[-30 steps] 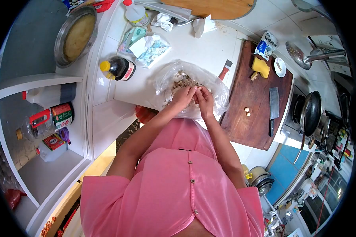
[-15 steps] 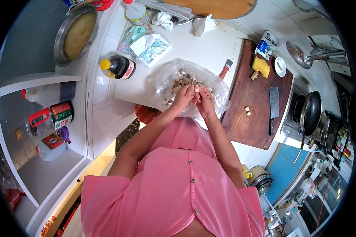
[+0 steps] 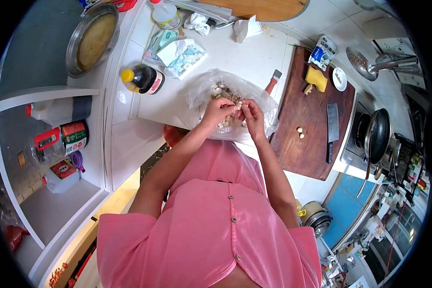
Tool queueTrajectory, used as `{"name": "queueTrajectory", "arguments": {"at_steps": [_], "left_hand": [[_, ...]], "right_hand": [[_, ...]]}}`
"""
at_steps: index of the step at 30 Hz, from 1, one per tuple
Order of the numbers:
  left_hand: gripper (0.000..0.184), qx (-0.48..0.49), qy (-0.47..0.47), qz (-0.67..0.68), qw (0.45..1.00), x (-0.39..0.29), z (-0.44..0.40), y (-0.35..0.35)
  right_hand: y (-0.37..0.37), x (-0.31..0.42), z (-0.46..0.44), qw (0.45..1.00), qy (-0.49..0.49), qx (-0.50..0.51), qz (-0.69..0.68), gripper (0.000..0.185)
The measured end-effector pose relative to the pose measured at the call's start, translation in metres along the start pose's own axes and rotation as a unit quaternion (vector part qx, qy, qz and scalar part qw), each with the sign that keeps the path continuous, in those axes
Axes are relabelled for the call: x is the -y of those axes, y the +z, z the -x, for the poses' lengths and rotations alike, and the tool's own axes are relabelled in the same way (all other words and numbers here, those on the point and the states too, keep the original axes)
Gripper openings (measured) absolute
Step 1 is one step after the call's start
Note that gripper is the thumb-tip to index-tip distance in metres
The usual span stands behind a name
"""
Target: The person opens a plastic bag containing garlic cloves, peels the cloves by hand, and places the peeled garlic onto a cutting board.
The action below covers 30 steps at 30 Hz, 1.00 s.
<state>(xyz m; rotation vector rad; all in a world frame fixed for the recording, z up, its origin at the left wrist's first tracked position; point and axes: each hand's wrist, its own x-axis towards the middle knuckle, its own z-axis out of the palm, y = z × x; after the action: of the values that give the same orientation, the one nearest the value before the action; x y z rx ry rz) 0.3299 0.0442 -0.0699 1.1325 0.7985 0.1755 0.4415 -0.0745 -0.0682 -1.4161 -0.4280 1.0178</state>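
Observation:
Over a clear plastic bag [image 3: 266, 103] on the white counter, both hands meet at the fingertips. Inside the bag lie pale and brownish garlic-like pieces [image 3: 219, 90], partly covered by the hands. My left hand [image 3: 218, 112] has its fingers pinched at the left side of a small whitish clove [image 3: 239, 104]. The right side of the same clove is held by the fingers of my right hand [image 3: 252, 114]. Two peeled white cloves [image 3: 300, 132] rest on the brown cutting board [image 3: 293, 149] to the right.
On the board are a cleaver [image 3: 332, 127] and a yellow cloth-like item [image 3: 316, 79]; a small white dish [image 3: 339, 79] sits at its edge. A brush [image 3: 273, 82] lies beside the bag. Left are a dark sauce bottle [image 3: 143, 79] and a tissue pack [image 3: 182, 57]. A wok [image 3: 378, 134] stands right.
The hands have shifted slightly and opened apart a little, with the small clove now more visible between the fingertips. The two cloves on the board have stayed in place.

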Motion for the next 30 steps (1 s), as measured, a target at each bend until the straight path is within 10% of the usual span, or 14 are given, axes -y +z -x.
{"name": "queueTrajectory", "arguments": {"at_steps": [10, 19, 30], "left_hand": [[0.018, 0.0, 0.056, -0.146, 0.988, -0.006, 0.001, -0.003], [0.015, 0.02, 0.202, -0.192, 0.96, 0.01, 0.018, 0.003], [0.025, 0.125, 0.302, -0.433, 0.84, -0.017, 0.014, -0.009]], "right_hand": [[0.012, 0.025, 0.012, 0.959, -0.093, -0.039, 0.263, 0.012], [0.004, 0.002, 0.014, 0.981, 0.162, -0.024, -0.108, 0.011], [0.002, -0.001, 0.014, 0.963, 0.252, -0.021, -0.095, 0.011]]}}
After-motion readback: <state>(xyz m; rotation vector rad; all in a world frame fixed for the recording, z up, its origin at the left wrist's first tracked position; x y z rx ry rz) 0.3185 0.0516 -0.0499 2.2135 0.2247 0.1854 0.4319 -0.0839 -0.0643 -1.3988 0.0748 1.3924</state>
